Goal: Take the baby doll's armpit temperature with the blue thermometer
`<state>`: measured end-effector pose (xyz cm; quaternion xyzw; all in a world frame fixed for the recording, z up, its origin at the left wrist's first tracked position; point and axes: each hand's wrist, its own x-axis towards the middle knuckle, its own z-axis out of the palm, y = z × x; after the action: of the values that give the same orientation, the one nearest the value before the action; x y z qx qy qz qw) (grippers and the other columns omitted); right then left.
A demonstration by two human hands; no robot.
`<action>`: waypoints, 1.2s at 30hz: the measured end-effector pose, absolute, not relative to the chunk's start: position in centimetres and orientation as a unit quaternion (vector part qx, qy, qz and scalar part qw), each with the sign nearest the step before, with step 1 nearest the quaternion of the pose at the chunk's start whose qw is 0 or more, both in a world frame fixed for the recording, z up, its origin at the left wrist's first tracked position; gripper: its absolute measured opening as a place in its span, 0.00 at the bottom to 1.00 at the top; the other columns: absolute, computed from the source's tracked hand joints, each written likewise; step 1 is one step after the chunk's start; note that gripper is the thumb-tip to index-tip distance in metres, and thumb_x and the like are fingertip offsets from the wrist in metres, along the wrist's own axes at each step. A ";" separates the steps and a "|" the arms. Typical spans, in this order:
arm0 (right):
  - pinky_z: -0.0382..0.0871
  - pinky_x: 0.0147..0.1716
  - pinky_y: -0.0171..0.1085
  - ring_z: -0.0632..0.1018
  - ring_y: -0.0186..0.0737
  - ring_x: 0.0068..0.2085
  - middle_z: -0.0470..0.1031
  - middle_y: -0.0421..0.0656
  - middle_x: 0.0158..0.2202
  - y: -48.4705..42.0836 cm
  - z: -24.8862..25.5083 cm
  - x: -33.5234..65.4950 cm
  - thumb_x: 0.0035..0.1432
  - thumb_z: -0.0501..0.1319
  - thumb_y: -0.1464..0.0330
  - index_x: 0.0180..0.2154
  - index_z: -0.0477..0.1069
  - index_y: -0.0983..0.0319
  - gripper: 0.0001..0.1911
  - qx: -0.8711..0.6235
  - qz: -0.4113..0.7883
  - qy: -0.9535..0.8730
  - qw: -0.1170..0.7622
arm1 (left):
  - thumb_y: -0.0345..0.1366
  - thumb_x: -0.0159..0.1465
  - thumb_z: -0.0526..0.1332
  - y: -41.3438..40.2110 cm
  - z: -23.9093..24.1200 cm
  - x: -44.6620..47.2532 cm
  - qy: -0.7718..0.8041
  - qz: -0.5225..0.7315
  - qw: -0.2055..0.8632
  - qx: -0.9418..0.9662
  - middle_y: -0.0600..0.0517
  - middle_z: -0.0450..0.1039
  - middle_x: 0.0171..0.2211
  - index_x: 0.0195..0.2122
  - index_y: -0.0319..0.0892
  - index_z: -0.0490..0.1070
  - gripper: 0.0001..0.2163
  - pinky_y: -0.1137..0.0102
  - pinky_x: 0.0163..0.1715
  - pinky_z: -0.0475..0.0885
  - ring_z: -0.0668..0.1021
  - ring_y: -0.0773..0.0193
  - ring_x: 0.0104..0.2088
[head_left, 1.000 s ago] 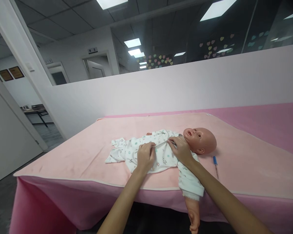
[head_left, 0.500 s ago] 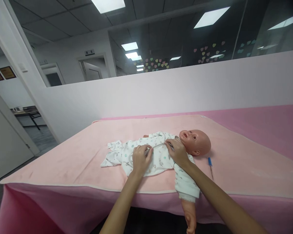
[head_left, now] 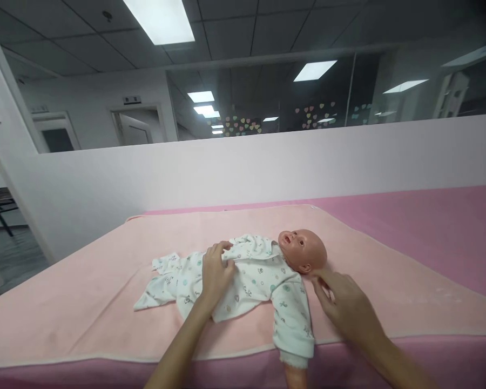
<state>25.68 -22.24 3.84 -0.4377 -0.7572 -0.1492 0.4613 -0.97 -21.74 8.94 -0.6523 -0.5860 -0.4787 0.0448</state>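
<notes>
Nearest my viewpoint, a fold of smooth pink cloth (head_left: 348, 359) drops away below the right hand (head_left: 344, 302). Over that edge, between my two arms, hangs the smooth plastic forearm (head_left: 295, 377) of the doll (head_left: 251, 286), poking from a loose sleeve (head_left: 292, 316) with a ribbed, fuzzy-looking cuff. My right hand is just beyond and beside that sleeve, low over the blanket (head_left: 405, 286), its fingers curled and their tips right by the round head; I cannot tell whether they pinch anything. My left hand (head_left: 217, 270) is over the doll's middle, thumb and fingers spread in a loose curve, gripping nothing I can see.

Between the hands the doll lies on its back in a soft, wrinkled white outfit (head_left: 263, 270) printed with small figures and dots; the limp, flattened legs trail off past the left hand. The bald, glossy head (head_left: 308, 248) sits just beyond the right fingertips. Beneath it all spreads the matte peach blanket, pale-edged and lightly creased. Beyond both hands stands a plain white wall (head_left: 227, 175), topped by dark, reflective glass (head_left: 267, 92) dotted with paper-like hearts (head_left: 235, 128).
</notes>
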 end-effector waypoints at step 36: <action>0.57 0.23 0.34 0.72 0.39 0.25 0.70 0.47 0.22 -17.1 11.5 16.6 0.50 0.50 0.81 0.23 0.67 0.63 0.12 -0.555 -0.143 -0.765 0.293 | 0.42 0.51 0.64 -12.5 7.8 0.7 -0.391 -0.619 -0.560 -0.388 0.46 0.74 0.31 0.38 0.35 0.72 0.17 0.70 0.33 0.70 0.75 0.62 0.31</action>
<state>16.65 -17.15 11.46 -0.5546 -0.7655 -0.1425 0.2935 0.66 -12.49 7.85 -0.3875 -0.3909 -0.6190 -0.5602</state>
